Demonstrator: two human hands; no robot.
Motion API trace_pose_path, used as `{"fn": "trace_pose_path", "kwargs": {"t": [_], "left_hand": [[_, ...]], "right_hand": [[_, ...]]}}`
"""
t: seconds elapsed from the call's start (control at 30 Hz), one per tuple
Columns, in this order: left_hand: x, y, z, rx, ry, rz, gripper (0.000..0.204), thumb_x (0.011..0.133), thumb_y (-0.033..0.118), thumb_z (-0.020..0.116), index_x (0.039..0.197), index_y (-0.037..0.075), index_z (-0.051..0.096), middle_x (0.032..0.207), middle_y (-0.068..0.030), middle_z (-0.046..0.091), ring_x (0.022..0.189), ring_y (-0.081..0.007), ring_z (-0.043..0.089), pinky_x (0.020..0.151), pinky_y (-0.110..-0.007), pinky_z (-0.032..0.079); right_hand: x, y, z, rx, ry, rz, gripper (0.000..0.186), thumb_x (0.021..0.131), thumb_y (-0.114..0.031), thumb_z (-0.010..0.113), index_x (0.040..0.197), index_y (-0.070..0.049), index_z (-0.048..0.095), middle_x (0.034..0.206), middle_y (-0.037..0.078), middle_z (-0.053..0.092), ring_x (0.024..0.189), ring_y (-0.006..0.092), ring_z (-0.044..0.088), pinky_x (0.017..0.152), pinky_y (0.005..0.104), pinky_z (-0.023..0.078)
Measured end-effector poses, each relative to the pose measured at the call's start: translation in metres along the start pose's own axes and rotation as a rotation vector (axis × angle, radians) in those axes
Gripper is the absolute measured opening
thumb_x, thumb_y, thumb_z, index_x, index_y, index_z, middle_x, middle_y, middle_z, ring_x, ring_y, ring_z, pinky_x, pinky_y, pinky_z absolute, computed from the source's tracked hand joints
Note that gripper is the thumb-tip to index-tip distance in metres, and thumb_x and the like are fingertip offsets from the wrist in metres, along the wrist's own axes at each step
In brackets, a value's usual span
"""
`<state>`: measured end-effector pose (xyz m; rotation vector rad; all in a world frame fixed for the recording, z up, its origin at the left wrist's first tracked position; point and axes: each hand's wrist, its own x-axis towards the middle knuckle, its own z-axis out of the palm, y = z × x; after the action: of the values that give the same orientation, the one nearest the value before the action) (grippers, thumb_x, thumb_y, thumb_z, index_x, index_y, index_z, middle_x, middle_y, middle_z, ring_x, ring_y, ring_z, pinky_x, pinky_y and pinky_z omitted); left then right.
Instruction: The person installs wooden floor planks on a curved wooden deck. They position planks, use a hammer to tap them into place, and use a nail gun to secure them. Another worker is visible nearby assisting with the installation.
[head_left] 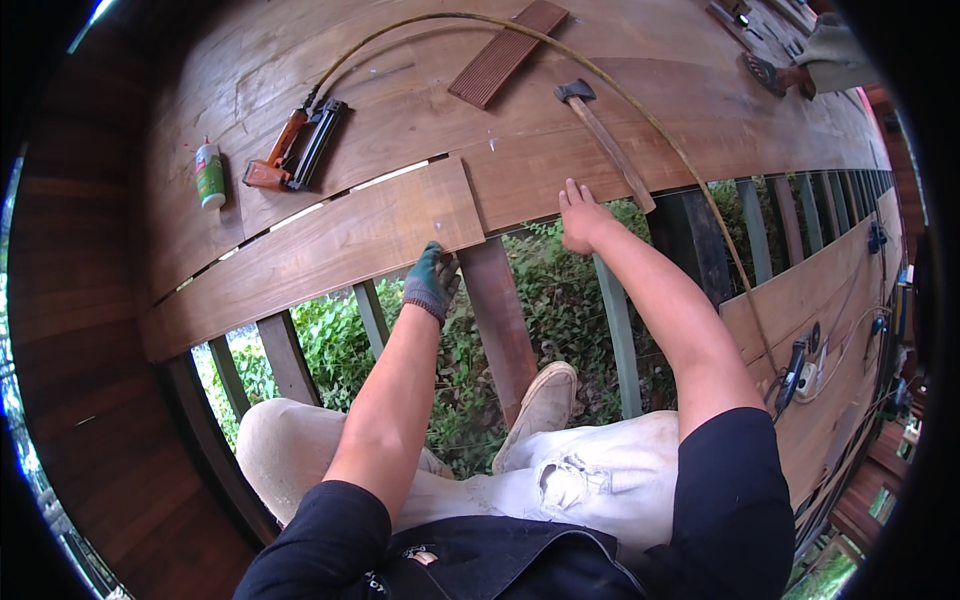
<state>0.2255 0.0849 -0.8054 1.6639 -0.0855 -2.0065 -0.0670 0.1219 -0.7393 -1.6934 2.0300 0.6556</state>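
My left hand (pixel 432 282), in a grey-green work glove, is closed at the near edge of a loose wooden floorboard (pixel 340 232), close to its right end. The board lies across dark joists (pixel 498 310), with a thin gap along its far side. My bare right hand (pixel 582 218) rests with fingers extended on the edge of the laid flooring (pixel 530 190), to the right of that board's end. Beside it lies an axe (pixel 606 132), its wooden handle tip jutting over the opening. The underside of both palms is hidden.
An orange nail gun (pixel 280 165) with a yellowish air hose (pixel 600 72) and a green-and-white glue bottle (pixel 209 176) lie on the laid boards. Beyond is a grooved board (pixel 508 52). Open joists show plants below. A power tool (pixel 793 372) sits right; another person's sandalled foot (pixel 768 75) is far right.
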Motion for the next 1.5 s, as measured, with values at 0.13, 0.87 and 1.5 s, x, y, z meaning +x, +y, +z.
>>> {"fn": "trace_pose_path", "kwargs": {"t": [0.13,0.87,1.5], "left_hand": [[-0.005,0.011,-0.006,0.060,0.033,-0.039,0.025,0.095,0.042,0.060,0.112,0.024,0.061,0.107,0.0035,0.065,0.104,-0.0173,0.063,0.091,-0.042,0.043],[0.038,0.007,-0.049,-0.409,0.120,0.164,0.019,0.095,0.034,0.061,0.107,0.019,0.060,0.109,0.0012,0.065,0.101,-0.0191,0.060,0.090,-0.039,0.047],[0.017,0.011,-0.034,-0.095,0.158,0.222,0.021,0.095,0.029,0.054,0.084,0.012,0.059,0.075,-0.0049,0.064,0.062,-0.0199,0.062,0.059,-0.038,0.046]], "right_hand": [[-0.010,-0.009,-0.004,0.083,0.219,-0.231,0.044,0.085,-0.015,0.059,0.127,-0.004,0.056,0.135,0.017,0.049,0.128,0.0348,0.047,0.102,0.0461,0.045],[-0.020,-0.028,0.011,0.133,-0.018,-0.349,0.043,0.085,-0.017,0.059,0.127,-0.009,0.055,0.126,0.014,0.058,0.123,0.0317,0.053,0.103,0.0483,0.042],[-0.013,-0.018,-0.008,0.306,0.519,-0.377,0.027,0.083,-0.018,0.061,0.105,-0.004,0.068,0.113,0.015,0.065,0.111,0.0333,0.059,0.094,0.0439,0.049]]}}
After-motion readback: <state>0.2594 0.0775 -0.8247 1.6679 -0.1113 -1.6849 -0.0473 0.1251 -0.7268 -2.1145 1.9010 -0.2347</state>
